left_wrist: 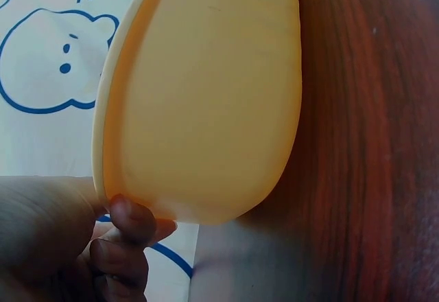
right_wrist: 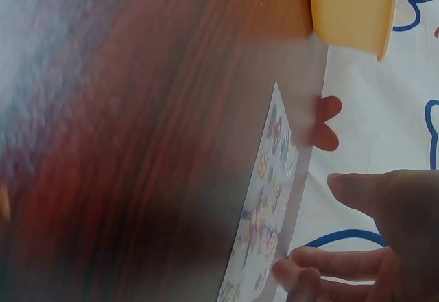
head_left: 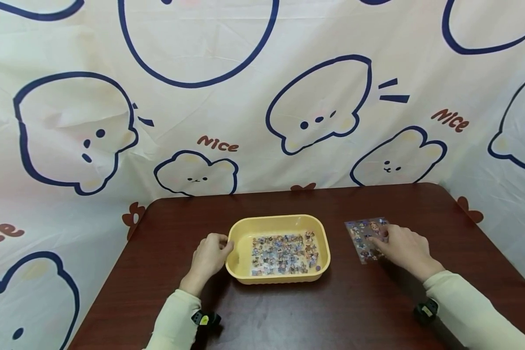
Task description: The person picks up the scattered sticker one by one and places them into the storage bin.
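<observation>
A yellow plastic basin point(head_left: 277, 279) stands on the table with a sheet of small cartoon stickers point(head_left: 284, 253) lying inside. At its left end my left hand point(head_left: 210, 255) grips the rim between thumb and curled fingers; the left wrist view shows the fingers point(left_wrist: 132, 218) right at the basin wall point(left_wrist: 206, 96). To the right of the basin lies a clear sheet of cartoon stickers point(head_left: 359, 236). Over its right side is my right hand point(head_left: 402, 245). In the right wrist view the thumb stands apart from the fingers, and the fingertips point(right_wrist: 285, 272) are at the sticker sheet's edge point(right_wrist: 264, 206).
The dark brown wooden table point(head_left: 288, 316) ends at a back edge against a white cloth backdrop point(head_left: 253, 112) printed with blue cartoon outlines. A small round purple piece point(head_left: 318, 268) lies in the basin's front right corner. Both wrists wear dark straps with small devices.
</observation>
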### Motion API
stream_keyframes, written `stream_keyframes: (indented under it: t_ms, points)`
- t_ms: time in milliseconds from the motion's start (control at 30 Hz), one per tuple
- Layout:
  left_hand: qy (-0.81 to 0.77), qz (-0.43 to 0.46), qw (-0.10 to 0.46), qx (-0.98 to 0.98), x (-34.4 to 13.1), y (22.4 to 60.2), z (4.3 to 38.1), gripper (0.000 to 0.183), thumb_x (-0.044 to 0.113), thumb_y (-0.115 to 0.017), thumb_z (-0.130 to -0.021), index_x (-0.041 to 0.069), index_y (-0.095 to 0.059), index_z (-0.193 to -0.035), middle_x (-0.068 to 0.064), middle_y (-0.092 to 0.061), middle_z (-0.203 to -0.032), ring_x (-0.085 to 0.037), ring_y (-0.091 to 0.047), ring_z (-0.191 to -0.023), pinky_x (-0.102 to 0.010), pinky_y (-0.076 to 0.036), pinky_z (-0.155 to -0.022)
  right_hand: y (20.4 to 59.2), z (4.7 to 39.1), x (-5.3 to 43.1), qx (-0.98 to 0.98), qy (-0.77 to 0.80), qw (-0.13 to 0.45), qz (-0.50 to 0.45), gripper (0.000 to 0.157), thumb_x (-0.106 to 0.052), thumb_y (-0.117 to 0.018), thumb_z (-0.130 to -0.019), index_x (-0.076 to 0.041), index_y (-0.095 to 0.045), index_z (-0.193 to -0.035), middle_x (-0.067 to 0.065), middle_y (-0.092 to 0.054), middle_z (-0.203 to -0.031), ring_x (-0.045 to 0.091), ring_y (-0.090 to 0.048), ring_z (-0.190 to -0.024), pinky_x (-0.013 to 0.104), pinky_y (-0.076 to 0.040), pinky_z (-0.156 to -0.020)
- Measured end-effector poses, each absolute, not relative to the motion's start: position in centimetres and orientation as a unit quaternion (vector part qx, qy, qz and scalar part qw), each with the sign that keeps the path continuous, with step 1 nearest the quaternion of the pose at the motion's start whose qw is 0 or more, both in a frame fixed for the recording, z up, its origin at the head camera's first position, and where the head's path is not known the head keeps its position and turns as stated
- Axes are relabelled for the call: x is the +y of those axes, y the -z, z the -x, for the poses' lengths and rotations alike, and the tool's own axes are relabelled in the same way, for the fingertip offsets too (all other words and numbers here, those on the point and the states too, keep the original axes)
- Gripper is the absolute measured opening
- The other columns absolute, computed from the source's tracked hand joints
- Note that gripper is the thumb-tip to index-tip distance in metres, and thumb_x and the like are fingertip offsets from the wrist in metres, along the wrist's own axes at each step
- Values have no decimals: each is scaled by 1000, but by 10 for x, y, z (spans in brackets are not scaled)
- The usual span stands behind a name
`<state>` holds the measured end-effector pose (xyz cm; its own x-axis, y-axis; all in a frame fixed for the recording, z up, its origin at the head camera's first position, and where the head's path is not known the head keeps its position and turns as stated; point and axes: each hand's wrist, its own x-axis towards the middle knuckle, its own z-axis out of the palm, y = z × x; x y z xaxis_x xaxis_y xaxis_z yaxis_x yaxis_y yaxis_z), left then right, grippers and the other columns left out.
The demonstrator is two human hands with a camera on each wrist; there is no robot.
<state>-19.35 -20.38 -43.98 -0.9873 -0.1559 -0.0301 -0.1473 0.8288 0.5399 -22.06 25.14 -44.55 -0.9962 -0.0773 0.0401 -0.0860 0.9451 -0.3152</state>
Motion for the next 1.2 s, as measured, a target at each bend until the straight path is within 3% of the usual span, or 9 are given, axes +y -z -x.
stream_keyframes:
  t_ms: [267,433,867,1200]
  points:
    - [282,-79,6,-956,-203,441,195,33,27,-64,-96,2,-74,-116,-8,-78,-97,-18,-70,-82,-45,-55,-77,446,224,260,-992,-124,-13,-27,58,-52,-70,-88,5,-60,-98,7,-54,-66,20,-48,-56,34,-35,-47]
    - [282,-77,8,-956,-204,441,195,32,26,-64,-96,3,-74,-115,-8,-78,-96,-18,-70,-81,-44,-55,-76,446,225,263,-993,-112,-33,-16,63,-55,-68,-88,7,-58,-93,9,-53,-66,22,-49,-57,34,-36,-48]
    - [279,-72,16,-957,-205,439,194,31,25,-63,-95,3,-75,-114,-8,-78,-97,-21,-71,-85,-47,-54,-78,453,229,266,-986,-160,-49,6,50,-51,-76,-84,-6,-60,-68,6,-49,-62,19,-48,-55,30,-35,-47]
    - [278,-69,11,-958,-204,440,194,31,25,-63,-96,3,-74,-115,-8,-78,-96,-17,-69,-79,-42,-55,-73,456,228,271,-984,-169,-44,20,48,-48,-77,-84,-5,-63,-72,6,-51,-60,19,-48,-55,31,-35,-47]
